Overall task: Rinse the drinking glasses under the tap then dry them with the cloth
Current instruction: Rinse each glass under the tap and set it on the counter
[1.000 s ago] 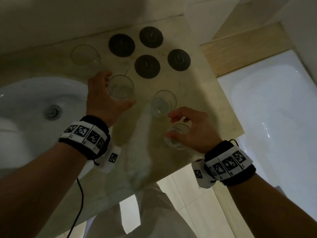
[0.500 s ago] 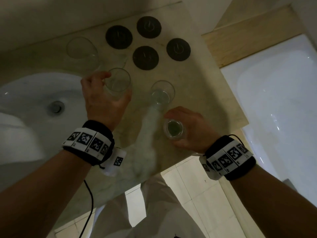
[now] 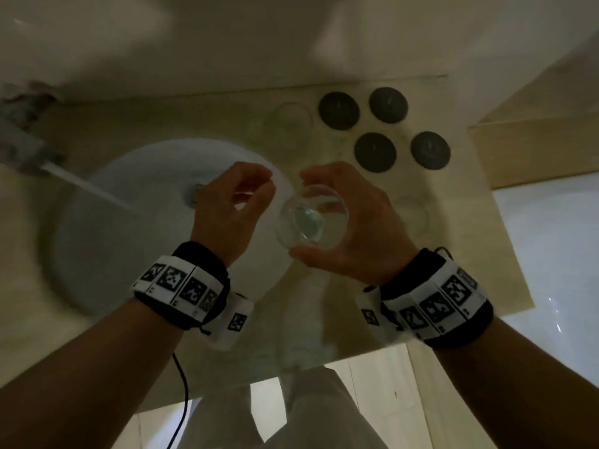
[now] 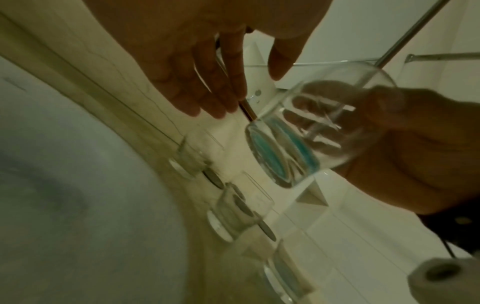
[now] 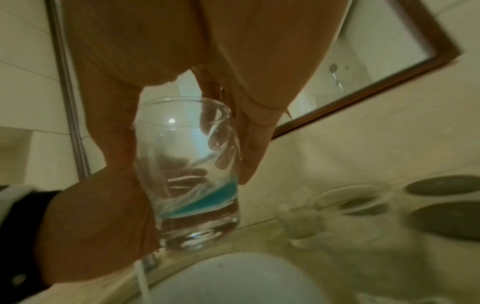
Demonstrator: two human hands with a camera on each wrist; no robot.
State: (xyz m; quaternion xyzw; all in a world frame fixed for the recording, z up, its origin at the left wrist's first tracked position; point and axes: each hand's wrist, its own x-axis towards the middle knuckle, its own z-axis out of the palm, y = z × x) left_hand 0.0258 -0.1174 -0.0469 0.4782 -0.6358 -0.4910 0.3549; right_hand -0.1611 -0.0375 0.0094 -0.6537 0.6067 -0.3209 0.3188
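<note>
My right hand grips a clear drinking glass by its sides, tilted, above the right rim of the white basin. In the right wrist view the glass shows a blue tinge at its thick base. My left hand hovers just left of the glass over the basin, its fingers loosely bent and holding nothing. Water runs in a stream from the tap at far left. Other glasses stand on the counter. A pale blurred patch on the counter's front may be the cloth.
Several dark round coasters lie at the back right of the marble counter. A white bathtub lies beyond the counter's right edge. A paper roll shows in the left wrist view.
My right hand has lifted its glass from the counter's front and carried it left to the basin's rim. My left hand has let go of its glass and moved over the basin.
</note>
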